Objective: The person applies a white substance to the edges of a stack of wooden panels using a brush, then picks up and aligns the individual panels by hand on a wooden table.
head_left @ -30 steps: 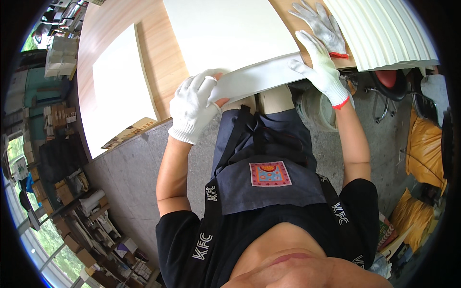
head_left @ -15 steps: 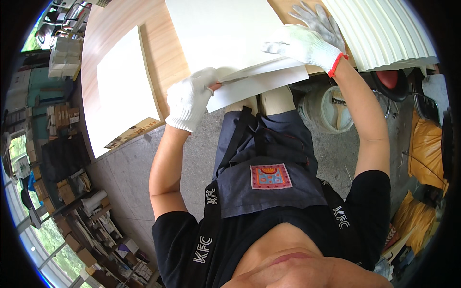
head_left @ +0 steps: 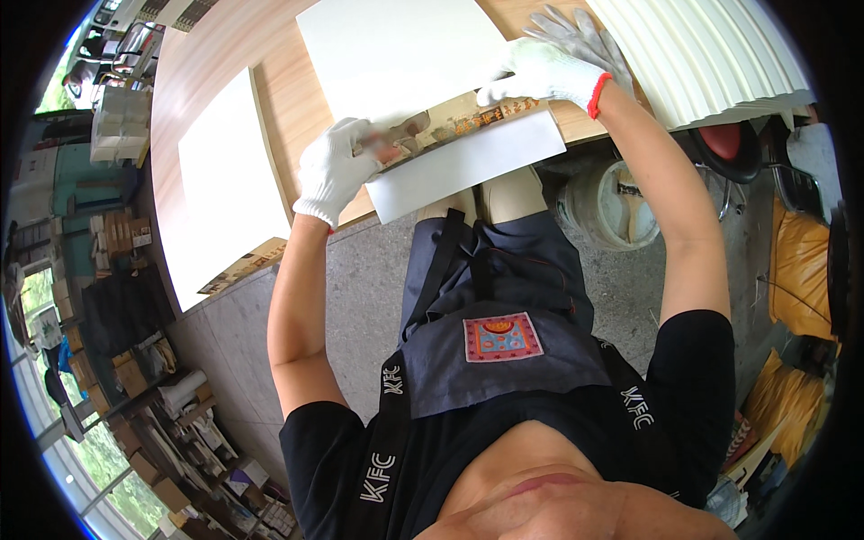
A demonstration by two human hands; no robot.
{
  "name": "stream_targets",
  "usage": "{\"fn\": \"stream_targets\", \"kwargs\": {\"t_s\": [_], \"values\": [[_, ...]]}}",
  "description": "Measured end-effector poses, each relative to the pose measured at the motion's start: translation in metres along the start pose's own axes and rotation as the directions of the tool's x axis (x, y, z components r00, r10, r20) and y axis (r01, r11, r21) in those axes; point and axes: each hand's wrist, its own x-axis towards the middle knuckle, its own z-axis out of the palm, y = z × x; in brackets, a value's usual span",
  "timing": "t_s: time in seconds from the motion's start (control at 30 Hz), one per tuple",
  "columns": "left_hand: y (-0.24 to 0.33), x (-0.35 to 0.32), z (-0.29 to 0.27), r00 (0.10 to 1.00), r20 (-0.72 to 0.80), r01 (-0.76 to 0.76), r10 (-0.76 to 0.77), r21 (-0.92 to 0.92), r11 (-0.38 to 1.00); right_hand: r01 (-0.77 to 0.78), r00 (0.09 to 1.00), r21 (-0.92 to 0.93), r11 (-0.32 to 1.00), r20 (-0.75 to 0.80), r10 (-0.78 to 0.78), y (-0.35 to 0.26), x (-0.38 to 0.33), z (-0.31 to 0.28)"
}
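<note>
**Two gloved hands part a white folder at the table edge**

Two hands in white gloves work at the near rim of a broad wooden table [head_left: 270, 99], which fills the view from ten to one o'clock. On it, toward nine o'clock, lies a large white sheet [head_left: 225, 207] with a printed strip showing under its lower edge. At twelve o'clock lies another big white sheet [head_left: 396, 54], its near edge lifted by the hands. At two o'clock a stack of ribbed cream panels [head_left: 720, 54] rests at the table's far right end.

Just below the table, toward three o'clock, a pale bucket [head_left: 612, 207] stands on the grey floor, a red stool [head_left: 729, 148] beside it.

The white flap [head_left: 468, 166] hangs over the table's near edge at the centre, folded down toward the person, and above it a printed coloured strip [head_left: 468, 121] is laid bare between flap and upper sheet.

The left hand [head_left: 337, 171] is closed on the left end of the fold, fingers curled over the paper. The right hand [head_left: 540, 72] pinches the upper sheet's edge at one o'clock, its cuff trimmed red. A spare grey glove [head_left: 576, 36] lies flat on the table just behind that hand, touching it or nearly so.
</note>
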Motion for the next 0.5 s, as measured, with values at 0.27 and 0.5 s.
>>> {"fn": "stream_targets", "kwargs": {"t_s": [0.27,0.5], "values": [[0.001,0.011,0.002,0.975,0.077,0.214,-0.209,-0.056,0.975,0.012,0.991,0.131,0.991,-0.132,0.006,0.018,-0.001,0.023],[0.000,0.021,-0.005,0.971,0.184,0.149,-0.155,0.044,0.988,0.059,0.967,0.168,0.984,-0.252,-0.015,0.023,-0.003,0.041]]}}
